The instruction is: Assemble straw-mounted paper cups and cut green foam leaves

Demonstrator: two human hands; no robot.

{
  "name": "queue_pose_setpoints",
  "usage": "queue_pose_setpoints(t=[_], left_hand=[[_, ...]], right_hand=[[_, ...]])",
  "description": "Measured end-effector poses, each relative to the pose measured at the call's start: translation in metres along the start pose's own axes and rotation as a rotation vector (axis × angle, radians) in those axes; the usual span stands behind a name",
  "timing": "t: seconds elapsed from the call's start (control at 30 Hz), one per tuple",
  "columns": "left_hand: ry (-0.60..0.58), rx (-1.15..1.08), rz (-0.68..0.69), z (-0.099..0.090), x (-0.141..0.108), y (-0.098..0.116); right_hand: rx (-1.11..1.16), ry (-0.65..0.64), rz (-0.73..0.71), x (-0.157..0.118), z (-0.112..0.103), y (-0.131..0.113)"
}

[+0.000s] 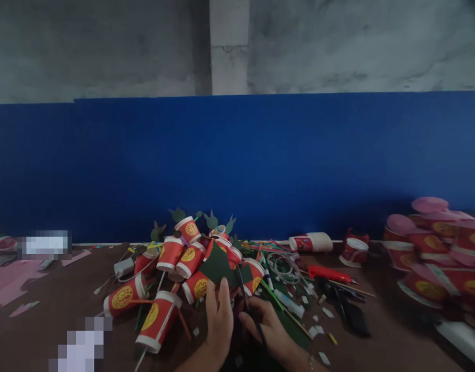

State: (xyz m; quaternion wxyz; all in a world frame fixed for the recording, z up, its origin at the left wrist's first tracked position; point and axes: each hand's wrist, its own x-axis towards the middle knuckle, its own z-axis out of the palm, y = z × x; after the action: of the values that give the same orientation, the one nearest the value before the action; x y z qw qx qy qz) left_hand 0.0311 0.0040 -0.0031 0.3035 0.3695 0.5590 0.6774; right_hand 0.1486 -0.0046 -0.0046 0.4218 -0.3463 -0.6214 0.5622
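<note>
My left hand [219, 316] is closed on a piece of dark green paper [218, 266], held up in front of the heap of cups. In my right hand [267, 326] is a pair of scissors [242, 284], its blades pointing up at the right edge of the paper. Whether the blades are parted is hard to make out. Behind both hands lie several red paper cups [189, 259] with yellow emblems, piled on one another. Green paper shapes with pointed ears [211, 221] stick up from the heap.
On the brown table lie a coiled clear tube [283, 267], a red utility knife [330, 274], a black object [351, 312] and paper scraps [317, 330]. More cups with pink paper [434, 243] stand at right. Pink sheets [9, 279] lie left. A blue wall panel [237, 165] rises behind.
</note>
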Motion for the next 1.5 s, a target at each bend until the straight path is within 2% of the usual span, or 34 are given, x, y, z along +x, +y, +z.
queue_pose_setpoints(t=[0.17, 0.33, 0.53, 0.67, 0.9, 1.07, 1.13, 1.23, 1.3, 1.37, 1.5], left_hand=[[-0.054, -0.075, -0.060, 0.001, -0.003, 0.009], [-0.018, -0.178, -0.092, 0.002, 0.000, 0.004], [-0.102, -0.253, -0.161, 0.002, -0.001, 0.006], [-0.085, -0.295, -0.246, 0.002, -0.001, 0.004], [-0.208, -0.383, -0.248, 0.009, 0.001, 0.006], [-0.116, -0.538, -0.347, 0.010, 0.004, 0.010], [-0.134, -0.609, -0.343, 0.010, 0.004, 0.011], [-0.183, -0.626, -0.280, 0.008, 0.002, 0.011], [-0.192, -0.543, -0.237, 0.007, -0.001, 0.012], [-0.180, -0.424, -0.192, 0.007, -0.004, 0.012], [-0.174, -0.310, -0.135, 0.006, -0.007, 0.015]], right_hand=[[0.012, 0.028, -0.002, 0.000, 0.000, 0.002], [0.016, 0.045, 0.028, 0.000, 0.002, 0.001], [0.003, 0.072, 0.076, 0.000, 0.006, -0.002], [-0.024, 0.058, 0.151, 0.000, 0.009, -0.007], [-0.046, -0.007, 0.181, 0.002, 0.010, 0.002], [-0.056, -0.030, 0.142, -0.001, 0.007, 0.004], [-0.044, 0.037, 0.072, -0.003, 0.006, -0.001], [-0.032, 0.294, -0.086, -0.004, 0.002, -0.010], [-0.007, 0.438, -0.131, -0.002, 0.000, -0.014], [0.016, 0.474, -0.110, 0.001, -0.003, -0.016], [0.050, 0.425, -0.023, 0.005, -0.004, -0.015]])
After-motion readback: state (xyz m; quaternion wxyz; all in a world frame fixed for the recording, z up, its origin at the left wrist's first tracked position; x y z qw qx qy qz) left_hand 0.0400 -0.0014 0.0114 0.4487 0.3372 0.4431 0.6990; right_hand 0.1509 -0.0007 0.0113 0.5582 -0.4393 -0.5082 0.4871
